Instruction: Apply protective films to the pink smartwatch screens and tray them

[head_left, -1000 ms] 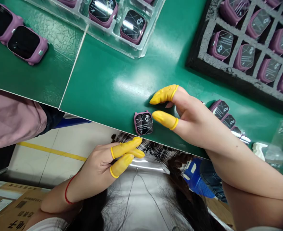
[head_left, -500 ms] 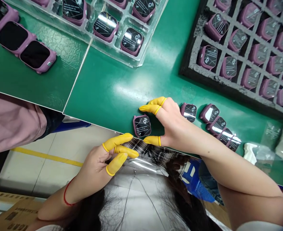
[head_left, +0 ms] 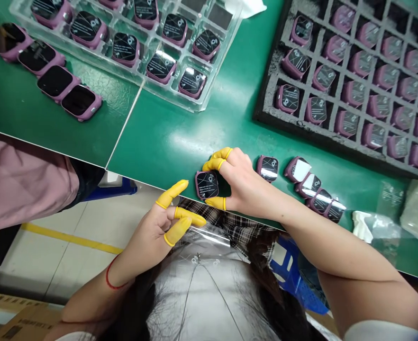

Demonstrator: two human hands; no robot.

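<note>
Ideally, lift watch (head_left: pixel 206 184) by its sides only with right fingers (head_left: pixel 216 164) now closed on it, holding left fingers (head_left: pixel 171 194), spread open, just under worktop (head_left: pixel 166 137) edge against a drop.

No word or number is being shown clearly enough to be read. A small round swirl mark is being displayed on the film of the watch (head_left: pixel 206 184), with fine print beneath it too small to be made out. Dark print on the cardboard box (head_left: pixel 13 327) is being blurred beyond reading.
</note>
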